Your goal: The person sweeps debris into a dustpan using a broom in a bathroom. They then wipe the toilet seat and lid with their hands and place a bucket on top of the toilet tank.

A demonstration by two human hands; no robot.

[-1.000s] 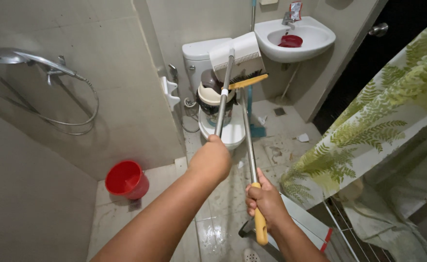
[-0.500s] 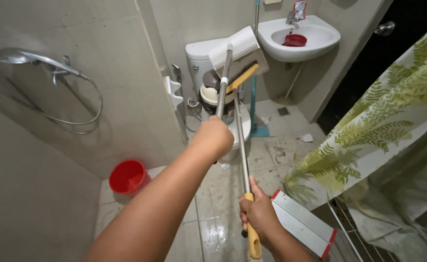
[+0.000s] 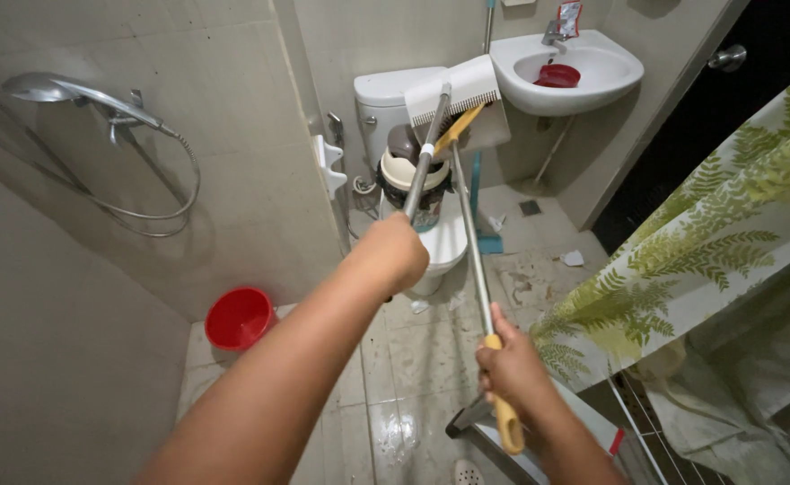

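In the head view, your left hand (image 3: 393, 254) is gripping the grey shaft of the white brush (image 3: 456, 90) in a closed fist, and your right hand (image 3: 509, 370) is wrapping around the yellow grip of the metal-handled dustpan (image 3: 483, 126). You are raising both heads together above the toilet (image 3: 413, 135), apparently so the bristles meet the pan. You are seeing two long-handled tools, one red bucket (image 3: 239, 316) on the floor, and one red bowl (image 3: 557, 76) in the sink (image 3: 610, 76).

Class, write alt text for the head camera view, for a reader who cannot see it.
In a tiled bathroom, the left hand holds a long-handled white brush and the right hand a yellow-gripped handle, both raised before the toilet. A red bucket sits on the floor beside a leaf-patterned curtain.
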